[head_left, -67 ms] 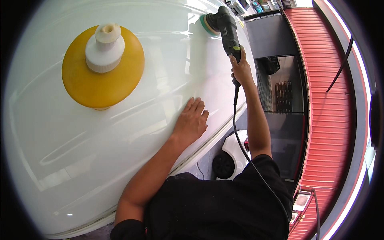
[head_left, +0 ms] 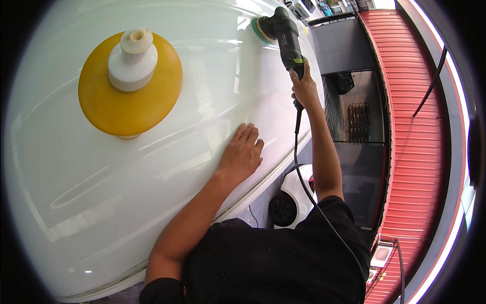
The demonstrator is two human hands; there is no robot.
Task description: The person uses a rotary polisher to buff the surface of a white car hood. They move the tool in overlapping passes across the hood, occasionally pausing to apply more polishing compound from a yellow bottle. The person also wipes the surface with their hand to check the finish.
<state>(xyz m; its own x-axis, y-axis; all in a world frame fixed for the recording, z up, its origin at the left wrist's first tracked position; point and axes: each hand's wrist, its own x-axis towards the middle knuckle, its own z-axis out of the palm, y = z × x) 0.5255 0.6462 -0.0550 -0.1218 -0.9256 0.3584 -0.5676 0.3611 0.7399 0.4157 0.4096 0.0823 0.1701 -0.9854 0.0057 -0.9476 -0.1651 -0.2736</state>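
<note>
Holding position since a moment ago: in the head view my right hand (head_left: 304, 87) stays clenched around the black polisher (head_left: 284, 31) on the white panel (head_left: 152, 172), so polishing continues; my left hand (head_left: 242, 152) lies flat, open. The yellow pad (head_left: 126, 96), white-hubbed, rests unlabelled upper left.

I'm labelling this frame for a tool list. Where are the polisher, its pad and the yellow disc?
polisher (head_left: 286, 35), head view, black body.
green pad (head_left: 259, 29), head view, pad edge.
yellow disc (head_left: 104, 109), head view, bare yellow face.
</note>
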